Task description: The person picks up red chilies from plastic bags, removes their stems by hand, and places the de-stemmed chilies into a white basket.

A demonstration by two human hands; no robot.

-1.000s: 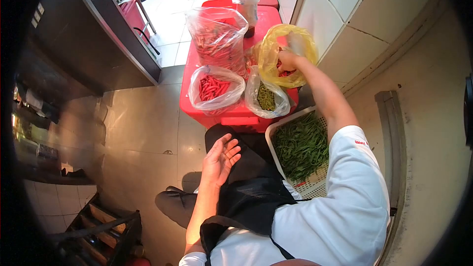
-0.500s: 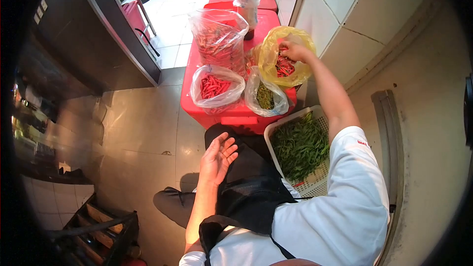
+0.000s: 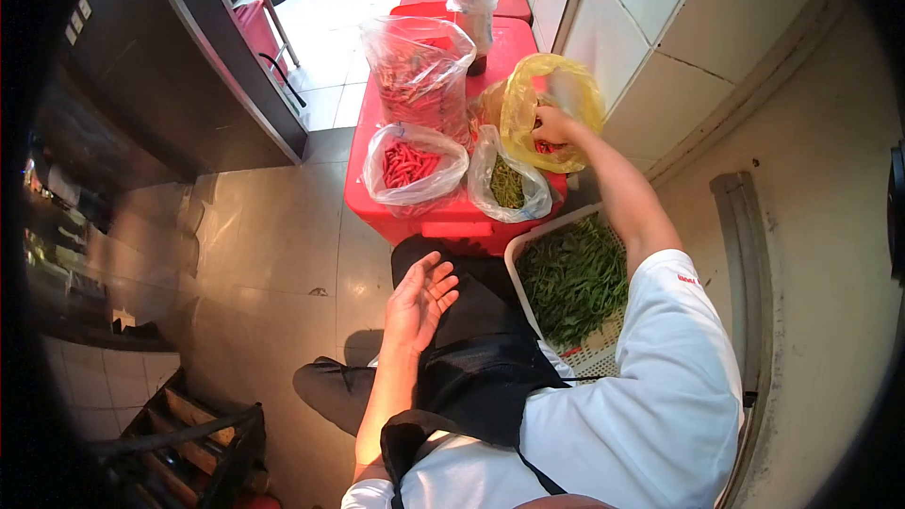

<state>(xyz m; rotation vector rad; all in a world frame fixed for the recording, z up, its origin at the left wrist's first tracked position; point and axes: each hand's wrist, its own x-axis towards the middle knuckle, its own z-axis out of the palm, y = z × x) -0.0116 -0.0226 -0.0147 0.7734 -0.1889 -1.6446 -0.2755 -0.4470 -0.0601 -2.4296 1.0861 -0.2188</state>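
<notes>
Inside the yellow plastic bag (image 3: pixel 589 99) is my right hand (image 3: pixel 556 125), its fingers partly hidden over the red chilies (image 3: pixel 545 147). My left hand (image 3: pixel 421 299) is held palm up above my dark trousers, empty, with its fingers apart. On the red box (image 3: pixel 363 188) stand a clear bag of red chili pieces (image 3: pixel 409 165), a clear bag of small green stems (image 3: pixel 507 187) and a taller clear bag full of red chilies (image 3: pixel 424 85).
A white basket (image 3: pixel 518 269) with green leaves (image 3: pixel 570 278) stands beside the box, below my right arm. A tiled wall (image 3: pixel 702 47) rises on the right. At the lower left is a dark rack (image 3: pixel 193 448). Behind is another red box (image 3: pixel 514 2).
My right hand has moved slightly down inside the yellow bag, and the bag's rim has shifted a little to the right. My left hand has barely moved.
</notes>
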